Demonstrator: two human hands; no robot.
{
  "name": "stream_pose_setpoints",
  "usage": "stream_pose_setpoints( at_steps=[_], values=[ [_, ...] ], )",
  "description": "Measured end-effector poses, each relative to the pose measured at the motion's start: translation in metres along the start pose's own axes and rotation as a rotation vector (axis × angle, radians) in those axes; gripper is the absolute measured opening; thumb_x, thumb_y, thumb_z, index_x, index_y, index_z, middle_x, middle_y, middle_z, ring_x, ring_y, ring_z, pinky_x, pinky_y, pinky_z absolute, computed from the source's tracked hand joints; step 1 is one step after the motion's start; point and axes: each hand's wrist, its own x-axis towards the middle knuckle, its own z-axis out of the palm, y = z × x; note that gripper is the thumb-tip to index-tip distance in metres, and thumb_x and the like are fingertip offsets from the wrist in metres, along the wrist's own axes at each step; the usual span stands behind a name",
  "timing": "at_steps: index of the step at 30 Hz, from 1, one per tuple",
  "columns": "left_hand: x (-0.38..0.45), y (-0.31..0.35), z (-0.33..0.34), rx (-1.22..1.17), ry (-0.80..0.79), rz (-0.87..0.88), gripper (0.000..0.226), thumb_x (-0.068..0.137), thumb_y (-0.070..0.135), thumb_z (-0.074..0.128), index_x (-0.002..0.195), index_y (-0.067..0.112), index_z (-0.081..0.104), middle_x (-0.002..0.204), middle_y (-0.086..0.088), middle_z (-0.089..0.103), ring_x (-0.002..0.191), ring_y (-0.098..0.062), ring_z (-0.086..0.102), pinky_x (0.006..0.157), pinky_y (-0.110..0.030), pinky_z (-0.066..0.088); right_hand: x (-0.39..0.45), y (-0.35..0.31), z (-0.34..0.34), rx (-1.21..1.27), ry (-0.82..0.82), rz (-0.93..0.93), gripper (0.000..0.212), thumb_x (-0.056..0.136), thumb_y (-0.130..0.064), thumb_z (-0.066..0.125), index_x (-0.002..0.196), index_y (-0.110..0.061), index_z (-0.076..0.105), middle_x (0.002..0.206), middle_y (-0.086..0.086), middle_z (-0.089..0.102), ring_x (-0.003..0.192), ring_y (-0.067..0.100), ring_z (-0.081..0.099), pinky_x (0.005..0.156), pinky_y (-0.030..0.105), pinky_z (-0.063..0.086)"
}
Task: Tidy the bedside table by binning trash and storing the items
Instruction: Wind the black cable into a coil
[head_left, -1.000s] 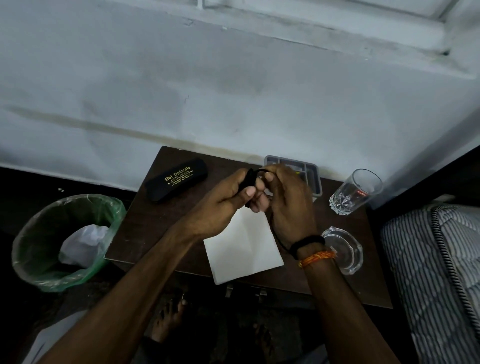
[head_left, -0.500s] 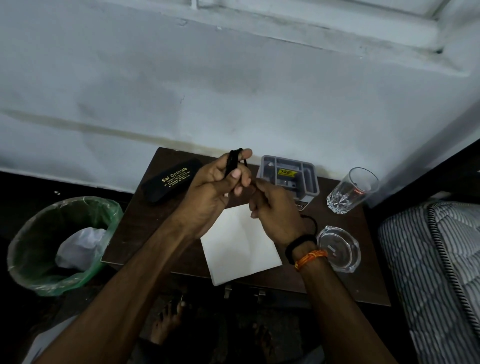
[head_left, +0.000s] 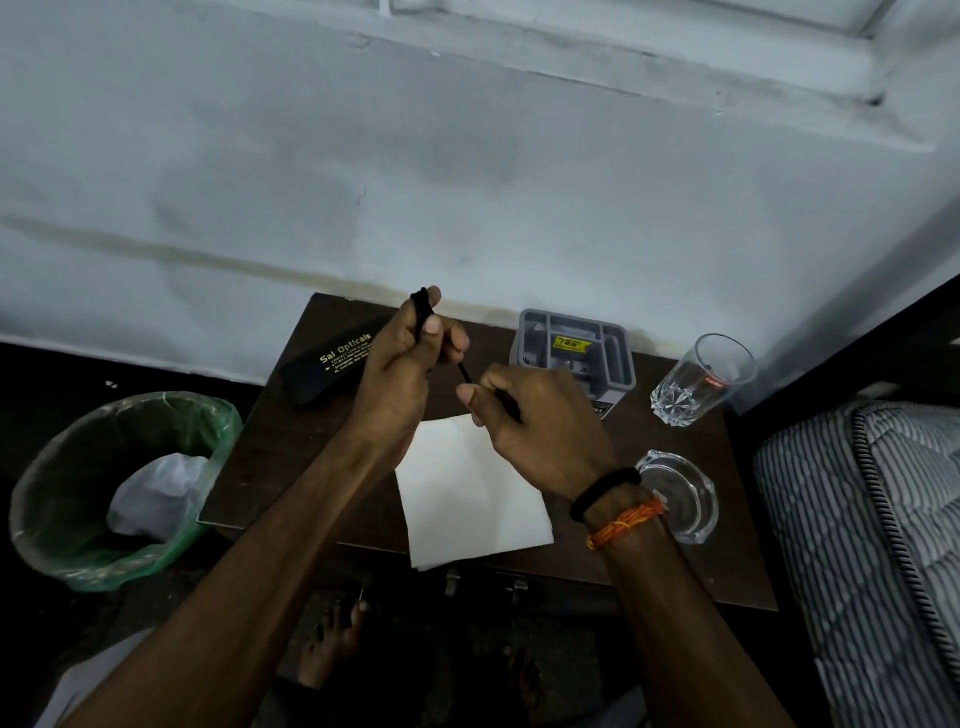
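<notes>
Winding a thin black cord (head_left: 464, 372) appears to be the step in hand: the left hand (head_left: 402, 374) pinches a small coiled bundle of it between thumb and fingertips, raised above the table (head_left: 260, 467), while the right hand (head_left: 535, 431), just to its right and lower, grips the free strand running between them. Next, likely, the remaining length must be looped onto the bundle and the coil stored, perhaps in the grey organizer (head_left: 618, 353) just beyond the right hand. It looks slim, limp and matte, easily tangled.
</notes>
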Motion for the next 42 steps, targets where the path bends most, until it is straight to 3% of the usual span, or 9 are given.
stream_pose_setpoints(
  at_steps=[8,14,19,23,25,28,33,38,42],
  values=[
    [0.004,0.012,-0.001,-0.458,0.031,-0.143,0.021,0.104,0.001,0.035,0.120,-0.003,0.048,0.074,-0.003,0.061,0.068,-0.011,0.058,0.067,-0.021,0.048,-0.004,0.004,0.001,-0.149,-0.112,0.070,0.035,0.103,-0.038,0.046,0.089,-0.014,0.067,0.083,0.004,0.072,0.075,0.020,0.065,0.074,0.037,0.055],
    [-0.002,0.004,0.005,-0.080,-0.001,-0.057,0.028,0.104,0.002,0.040,0.129,-0.002,0.048,0.087,-0.008,0.065,0.080,-0.016,0.064,0.087,-0.035,0.051,-0.004,-0.007,0.003,-0.073,-0.144,-0.007,0.025,0.097,-0.024,0.051,0.082,-0.012,0.067,0.078,0.005,0.071,0.067,0.020,0.062,0.067,0.039,0.053],
    [-0.009,0.001,0.004,0.166,-0.114,-0.044,0.037,0.103,0.007,0.045,0.098,0.037,0.067,0.090,0.008,0.072,0.099,-0.005,0.066,0.105,-0.033,0.044,-0.006,-0.006,-0.008,0.048,0.065,-0.078,0.017,0.098,-0.022,0.056,0.081,-0.023,0.054,0.063,-0.006,0.054,0.053,0.012,0.048,0.053,0.027,0.037],
    [-0.010,-0.002,0.003,0.127,-0.323,-0.131,0.023,0.103,0.005,0.041,0.113,0.010,0.062,0.098,-0.005,0.068,0.098,-0.009,0.067,0.086,-0.022,0.052,-0.003,-0.006,-0.013,0.084,0.223,-0.100,0.017,0.100,-0.023,0.056,0.090,-0.012,0.065,0.072,-0.004,0.063,0.064,0.015,0.058,0.060,0.033,0.046],
    [-0.011,0.000,0.003,0.112,-0.410,-0.117,0.026,0.104,0.016,0.039,0.108,0.008,0.063,0.093,-0.013,0.066,0.093,-0.018,0.067,0.080,-0.031,0.054,-0.002,-0.002,-0.015,0.095,0.293,-0.079,0.017,0.099,-0.020,0.057,0.091,-0.010,0.067,0.076,0.000,0.067,0.070,0.017,0.062,0.066,0.035,0.050],
    [-0.012,0.001,0.003,0.162,-0.520,-0.082,0.032,0.104,0.024,0.035,0.100,0.010,0.064,0.074,-0.016,0.059,0.078,-0.031,0.055,0.078,-0.059,0.043,-0.002,0.004,-0.020,0.094,0.409,-0.058,0.013,0.097,-0.017,0.062,0.087,-0.010,0.068,0.079,0.000,0.068,0.074,0.011,0.060,0.069,0.017,0.045],
    [-0.012,0.003,0.005,-0.004,-0.520,-0.127,0.032,0.101,0.021,0.035,0.097,0.001,0.060,0.059,-0.004,0.041,0.058,-0.016,0.039,0.063,-0.023,0.040,0.000,0.010,-0.016,0.131,0.406,0.030,0.017,0.098,-0.021,0.060,0.083,-0.016,0.064,0.074,-0.011,0.062,0.069,0.004,0.055,0.064,0.012,0.038],
    [-0.011,0.007,0.004,-0.185,-0.475,-0.189,0.035,0.099,0.019,0.039,0.105,-0.005,0.064,0.057,-0.003,0.032,0.055,-0.013,0.033,0.059,-0.026,0.032,0.000,0.016,-0.006,0.156,0.274,0.109,0.019,0.103,-0.016,0.049,0.086,-0.022,0.057,0.068,-0.009,0.056,0.064,0.012,0.055,0.062,0.028,0.042],
    [-0.011,0.007,0.004,-0.296,-0.453,-0.232,0.036,0.100,0.021,0.042,0.109,-0.003,0.068,0.059,-0.001,0.033,0.056,-0.011,0.034,0.060,-0.024,0.035,0.000,0.015,0.000,0.223,0.163,0.168,0.025,0.102,-0.013,0.045,0.117,-0.015,0.065,0.072,-0.001,0.065,0.059,0.007,0.054,0.064,0.031,0.051]
  ],
)
